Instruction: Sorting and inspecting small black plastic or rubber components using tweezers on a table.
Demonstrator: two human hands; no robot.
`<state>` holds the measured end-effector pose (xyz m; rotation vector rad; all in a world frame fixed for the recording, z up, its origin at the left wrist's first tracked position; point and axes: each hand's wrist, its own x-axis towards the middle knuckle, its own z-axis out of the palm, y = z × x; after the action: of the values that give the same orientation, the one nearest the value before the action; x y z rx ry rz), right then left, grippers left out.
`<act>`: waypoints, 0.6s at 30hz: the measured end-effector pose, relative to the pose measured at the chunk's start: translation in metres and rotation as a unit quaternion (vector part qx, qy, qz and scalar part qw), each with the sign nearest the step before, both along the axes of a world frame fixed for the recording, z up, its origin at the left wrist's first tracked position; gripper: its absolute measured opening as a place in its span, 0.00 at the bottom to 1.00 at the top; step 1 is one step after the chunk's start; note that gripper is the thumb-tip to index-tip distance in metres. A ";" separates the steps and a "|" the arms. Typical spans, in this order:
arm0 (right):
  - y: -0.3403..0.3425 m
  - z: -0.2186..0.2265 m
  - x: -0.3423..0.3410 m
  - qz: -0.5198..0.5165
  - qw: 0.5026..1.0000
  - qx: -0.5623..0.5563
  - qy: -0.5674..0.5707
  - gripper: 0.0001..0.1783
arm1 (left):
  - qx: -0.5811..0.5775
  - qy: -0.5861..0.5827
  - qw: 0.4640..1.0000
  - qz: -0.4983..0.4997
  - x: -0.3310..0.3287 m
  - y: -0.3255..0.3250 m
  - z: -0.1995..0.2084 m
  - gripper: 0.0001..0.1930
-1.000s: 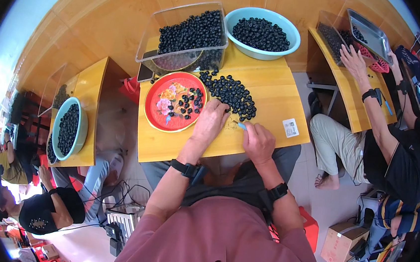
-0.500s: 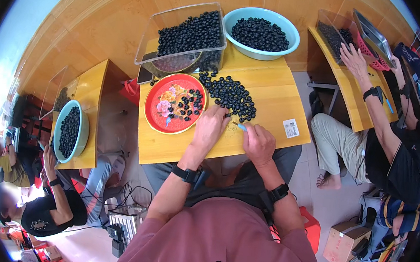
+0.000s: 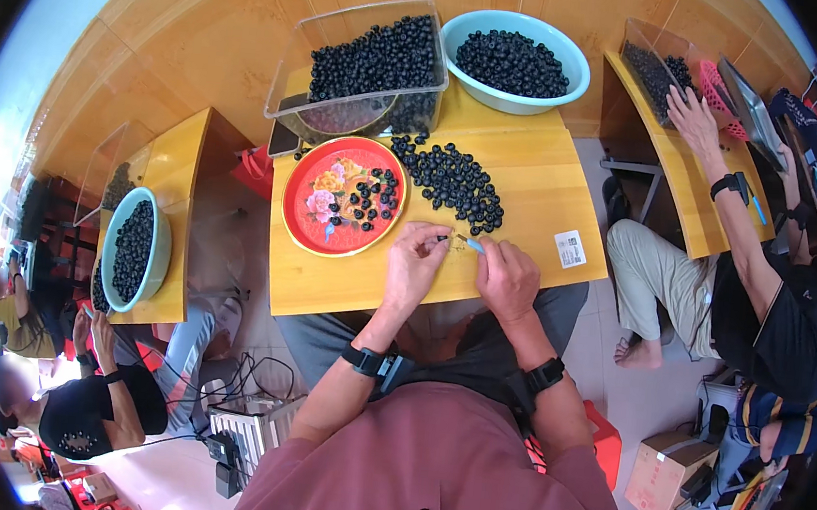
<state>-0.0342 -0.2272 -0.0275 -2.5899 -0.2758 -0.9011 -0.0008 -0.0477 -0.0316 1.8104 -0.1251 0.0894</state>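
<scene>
My left hand (image 3: 416,256) pinches one small black bead-like ball (image 3: 443,239) between thumb and fingertips, above the near part of the yellow wooden table (image 3: 327,292). Close to its right, my right hand (image 3: 508,277) is closed around a small tool with a light blue handle (image 3: 474,244); its thin tip points at the held ball. Beyond both hands lies a loose pile of black balls (image 3: 454,183). Left of the pile, a round red tray with a flower pattern (image 3: 305,212) carries several more balls. Light crumbs are scattered under the tool tip.
At the back stand a clear plastic bin (image 3: 356,105) and a light blue basin (image 3: 524,105), both full of black balls. A white label (image 3: 570,249) lies at the right. People work at side tables; another basin (image 3: 162,255) stands on the left one.
My left hand has drawn back slightly from the pile's edge, now with one ball in its fingertips. The right hand with the tool stays nearly in place.
</scene>
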 end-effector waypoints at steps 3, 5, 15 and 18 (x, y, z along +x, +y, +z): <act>0.000 0.000 0.001 0.005 1.000 -0.004 -0.005 0.09 | -0.018 -0.002 1.000 0.000 -0.001 -0.004 -0.003 0.14; 0.000 0.003 0.000 0.034 0.999 -0.013 -0.011 0.07 | -0.040 -0.007 0.999 0.006 -0.002 -0.004 -0.005 0.14; -0.002 0.001 0.000 0.051 0.998 -0.025 -0.008 0.05 | 0.014 -0.026 0.999 -0.021 -0.005 -0.006 0.001 0.16; -0.002 0.002 0.001 0.054 0.998 -0.023 -0.012 0.05 | 0.036 -0.028 0.999 -0.021 -0.005 -0.006 0.004 0.16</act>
<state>-0.0337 -0.2289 -0.0254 -2.5788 -0.4432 -0.8976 -0.0058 -0.0539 -0.0278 1.8767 -0.2074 0.1073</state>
